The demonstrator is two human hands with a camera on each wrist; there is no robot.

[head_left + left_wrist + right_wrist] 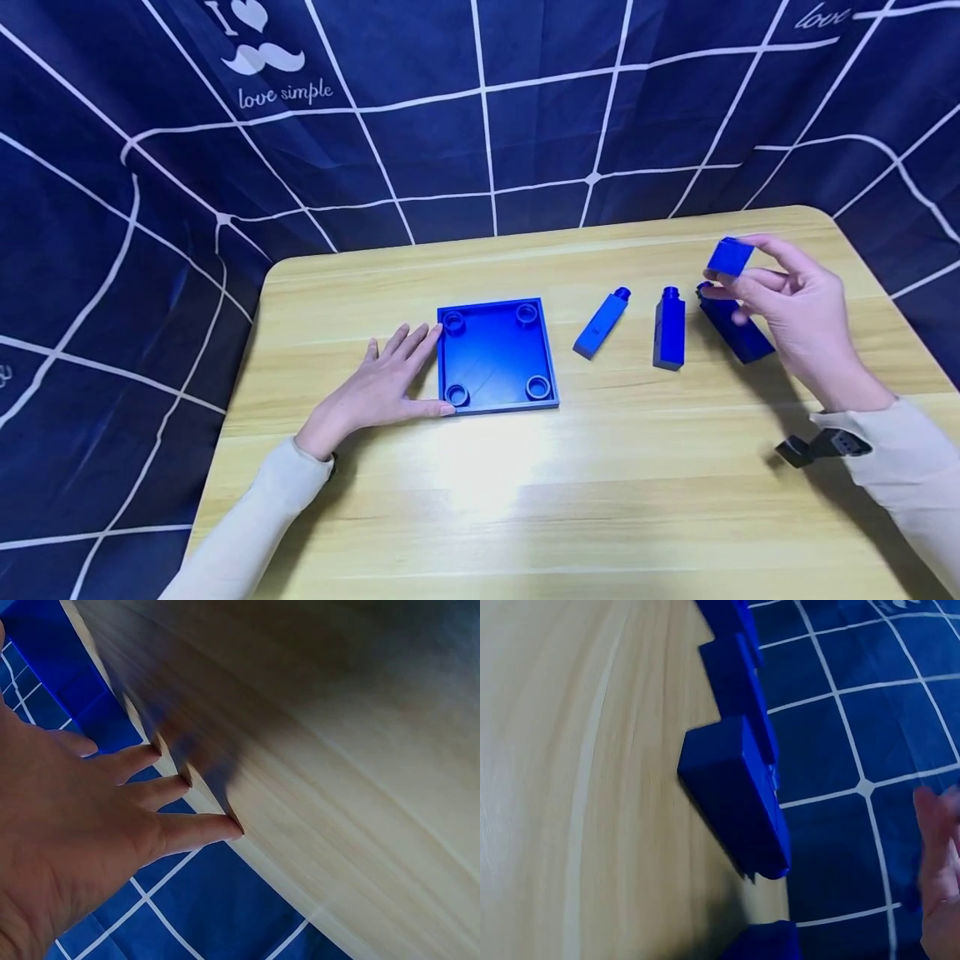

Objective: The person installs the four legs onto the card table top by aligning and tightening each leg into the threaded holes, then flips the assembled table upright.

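A square blue tabletop-like panel [495,358] lies with its raised rim up and a round socket in each corner. My left hand [386,387] rests beside it with spread fingers, the thumb and a fingertip touching its left side. At the right, my right hand [798,312] pinches a blue square-sided leg [729,257] above the table, its flat end towards the head camera. Below that hand lies another blue leg [738,329], partly covered by the fingers. Two more legs, one slanted [602,325] and one straighter [669,333], lie between the panel and that hand, knobbed ends pointing away.
A pale wooden table [480,517] carries everything. Dark blue cloth with white lines [420,158] hangs behind it and at the sides. A black strap device [825,446] sits at the right wrist. Another blue shape [765,943] is cut off in the right wrist view.
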